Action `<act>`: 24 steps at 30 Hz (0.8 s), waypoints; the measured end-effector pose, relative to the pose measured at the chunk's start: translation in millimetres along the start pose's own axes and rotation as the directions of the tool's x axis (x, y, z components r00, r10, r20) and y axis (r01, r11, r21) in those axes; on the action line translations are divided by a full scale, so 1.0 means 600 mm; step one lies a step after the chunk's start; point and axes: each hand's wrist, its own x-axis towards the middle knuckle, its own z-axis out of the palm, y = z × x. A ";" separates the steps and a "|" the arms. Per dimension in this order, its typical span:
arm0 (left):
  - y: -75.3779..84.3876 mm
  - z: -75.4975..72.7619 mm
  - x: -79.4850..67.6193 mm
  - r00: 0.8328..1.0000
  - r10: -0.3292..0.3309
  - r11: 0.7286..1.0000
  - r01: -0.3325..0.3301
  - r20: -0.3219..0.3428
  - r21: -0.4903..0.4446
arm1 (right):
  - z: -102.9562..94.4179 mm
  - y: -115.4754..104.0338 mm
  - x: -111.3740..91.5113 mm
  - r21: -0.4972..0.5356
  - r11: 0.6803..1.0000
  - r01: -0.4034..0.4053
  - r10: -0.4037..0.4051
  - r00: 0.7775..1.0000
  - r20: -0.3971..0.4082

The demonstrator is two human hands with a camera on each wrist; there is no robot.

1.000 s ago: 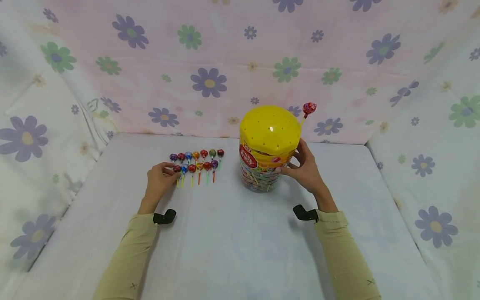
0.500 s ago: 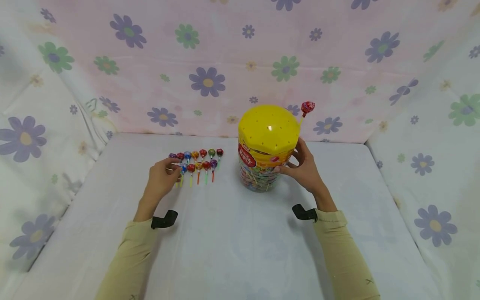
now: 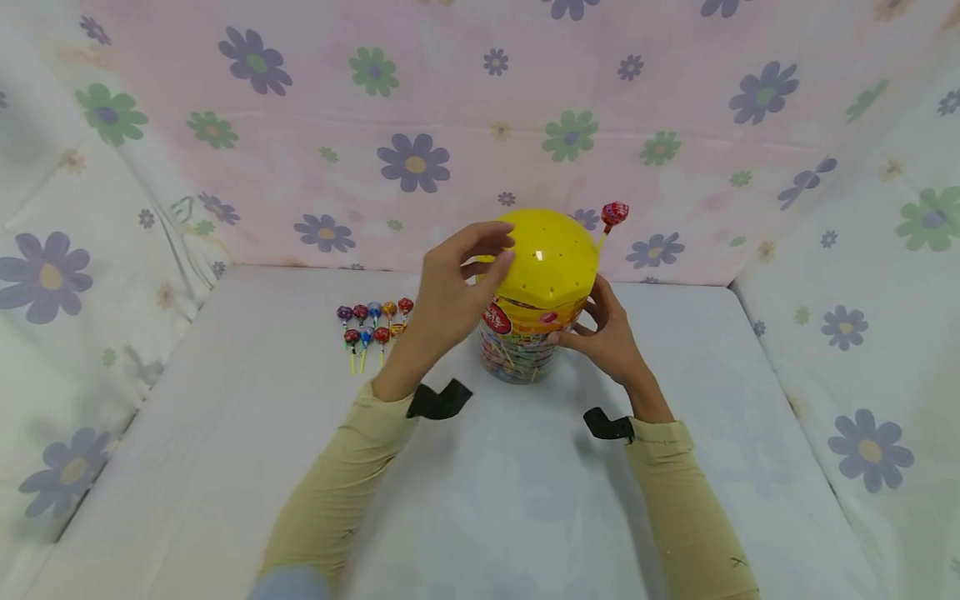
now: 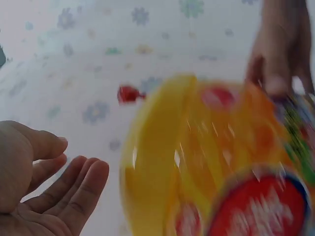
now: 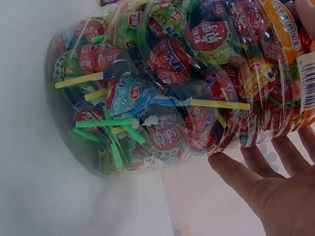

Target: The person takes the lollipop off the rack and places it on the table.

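A clear plastic jar [image 3: 517, 358] packed with wrapped lollipops stands on the table in the head view, under a domed yellow lid [image 3: 551, 262] dotted with small holes. One red-wrapped lollipop [image 3: 615, 214] sticks up from the lid's right side. My right hand [image 3: 611, 337] grips the jar from the right, thumb at the front; the right wrist view shows its fingers [image 5: 236, 172] against the plastic. Beside the lid's left side, my left hand [image 3: 457, 287] is raised with bent, loose fingers. The left wrist view shows that hand [image 4: 49, 182] holding nothing, apart from the lid.
Two rows of loose lollipops [image 3: 375, 312] lie left of the jar, their right end hidden behind my left hand and forearm. White cloth [image 3: 510, 500] covers the table. A flowered curtain [image 3: 322, 117] hangs behind and at both sides.
My left hand has left the lollipop rows and moved right and up to the lid, with nothing in its fingers. My right hand and the jar have stayed in place.
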 end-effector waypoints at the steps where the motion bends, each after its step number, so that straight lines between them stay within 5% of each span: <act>1: 0.009 0.015 0.013 1.000 0.012 1.000 -0.011 0.022 -0.015 | 0.000 0.001 0.000 -0.004 1.000 -0.005 0.005 1.000 -0.003; 7: 0.042 0.082 0.082 0.985 -0.044 0.998 0.035 0.167 0.057 | 0.000 0.006 0.004 -0.002 1.000 -0.008 0.008 1.000 -0.003; 14: 0.041 0.126 0.134 0.943 -0.100 0.985 0.048 0.318 0.166 | 0.001 0.004 0.007 -0.023 0.999 -0.037 0.037 0.999 -0.016; 24: 0.021 0.133 0.136 0.958 -0.007 0.998 -0.012 0.288 0.064 | -0.004 0.004 0.004 -0.035 0.999 -0.028 0.028 0.999 -0.021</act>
